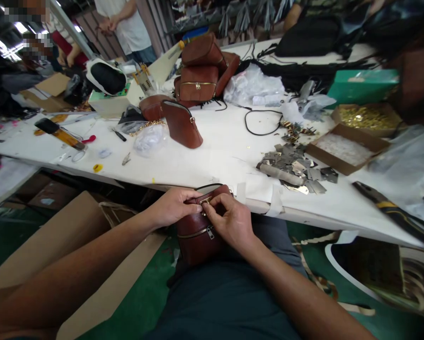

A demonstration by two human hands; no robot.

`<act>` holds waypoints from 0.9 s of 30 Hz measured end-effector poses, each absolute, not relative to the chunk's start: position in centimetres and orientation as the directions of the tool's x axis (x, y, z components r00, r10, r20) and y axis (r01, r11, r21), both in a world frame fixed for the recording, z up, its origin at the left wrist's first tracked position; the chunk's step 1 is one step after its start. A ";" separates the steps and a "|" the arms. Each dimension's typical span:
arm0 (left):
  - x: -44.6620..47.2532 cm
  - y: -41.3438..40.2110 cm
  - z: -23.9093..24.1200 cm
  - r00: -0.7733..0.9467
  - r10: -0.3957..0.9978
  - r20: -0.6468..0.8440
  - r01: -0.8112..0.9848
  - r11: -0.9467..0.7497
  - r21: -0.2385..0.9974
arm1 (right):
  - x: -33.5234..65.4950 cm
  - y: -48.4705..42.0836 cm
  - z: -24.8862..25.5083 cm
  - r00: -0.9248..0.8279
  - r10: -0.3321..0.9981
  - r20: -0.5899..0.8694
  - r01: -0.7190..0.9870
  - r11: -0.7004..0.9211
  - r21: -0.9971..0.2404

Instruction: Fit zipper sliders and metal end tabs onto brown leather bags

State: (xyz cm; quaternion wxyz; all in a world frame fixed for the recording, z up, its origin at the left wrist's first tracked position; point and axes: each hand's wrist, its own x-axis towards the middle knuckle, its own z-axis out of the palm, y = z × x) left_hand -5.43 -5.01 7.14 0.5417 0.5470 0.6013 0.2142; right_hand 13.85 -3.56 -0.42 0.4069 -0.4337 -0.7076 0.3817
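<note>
A small brown leather bag (pixel 196 236) with a gold zipper rests on my lap, against the near edge of the white table (pixel 219 160). My left hand (pixel 173 207) grips its top left corner, fingers curled around it. My right hand (pixel 229 219) pinches a small gold metal fitting (pixel 205 201) at the top of the bag, fingers pressed together.
More brown bags (pixel 182 123) and a stacked pile of them (pixel 203 71) stand on the table. Flat metal pieces (pixel 297 163) lie at right beside cardboard boxes (pixel 343 148) of hardware. A cardboard sheet (pixel 73 245) leans at left. People stand at the far left.
</note>
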 end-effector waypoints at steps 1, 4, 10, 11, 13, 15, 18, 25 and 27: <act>-5.4 -5.0 7.1 0.179 0.891 -0.417 0.437 0.308 0.845 | 13.9 -3.5 -0.4 -0.297 0.928 0.224 0.332 0.320 -0.887; -5.5 -5.1 6.9 0.164 0.887 -0.432 0.446 0.324 0.835 | 13.7 -3.3 -0.4 -0.294 0.945 0.141 0.342 0.242 -0.908; -5.6 -5.1 6.6 0.157 0.889 -0.429 0.447 0.323 0.834 | 13.3 -3.1 -0.3 -0.336 0.940 0.059 0.199 0.132 -0.971; -5.6 -5.0 6.5 0.161 0.889 -0.429 0.443 0.323 0.836 | 13.3 -3.1 -0.3 -0.338 0.940 0.051 0.193 0.123 -0.973; -5.6 -5.0 6.4 0.178 0.885 -0.431 0.421 0.327 0.846 | 13.4 -3.0 -0.2 -0.342 0.939 0.042 0.210 0.120 -0.970; -5.6 -5.1 6.3 0.202 0.879 -0.433 0.393 0.332 0.857 | 13.5 -2.9 -0.1 -0.355 0.934 0.044 0.263 0.145 -0.954; -5.7 -5.2 6.3 0.214 0.880 -0.425 0.388 0.323 0.863 | 13.6 -2.7 0.0 -0.391 0.918 0.063 0.384 0.225 -0.896; -5.4 -5.2 6.5 0.192 0.890 -0.413 0.402 0.313 0.861 | 13.6 -2.8 0.1 -0.499 0.853 0.152 0.516 0.433 -0.739; -5.4 -5.3 6.5 0.193 0.892 -0.408 0.386 0.313 0.868 | 13.6 -2.8 0.1 -0.505 0.852 0.141 0.514 0.428 -0.743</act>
